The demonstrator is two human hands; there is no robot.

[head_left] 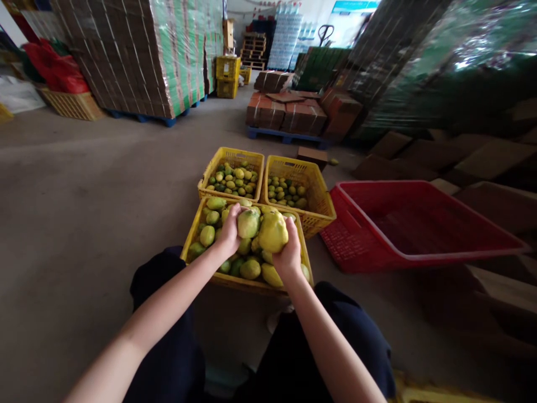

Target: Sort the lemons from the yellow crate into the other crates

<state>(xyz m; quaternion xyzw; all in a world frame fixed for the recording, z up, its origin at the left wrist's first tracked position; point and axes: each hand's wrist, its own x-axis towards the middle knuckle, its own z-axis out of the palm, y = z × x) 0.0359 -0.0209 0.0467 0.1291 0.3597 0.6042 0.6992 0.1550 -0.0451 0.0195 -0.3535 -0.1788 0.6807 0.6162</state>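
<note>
My left hand (229,230) is closed around the side of a greenish-yellow lemon (248,225). A larger, lumpy yellow lemon (273,232) is gripped in my right hand (289,253), with the fingers mostly hidden behind it. Both fruits are held side by side, close together, above a yellow plastic crate (241,284). Green and yellow lemons (250,270) of several sizes fill that crate between my knees. Behind it stand a left rear crate (240,153) and a right rear crate (318,196), each with smaller green-yellow lemons inside.
To the right is a red plastic crate (364,240), beside scattered flattened cardboard (495,159). Bundled cardboard (304,118) lies on a blue pallet (272,134) ahead. Tall wrapped stacks (121,56) rise at the left. Part of another yellow crate (423,394) shows at bottom right.
</note>
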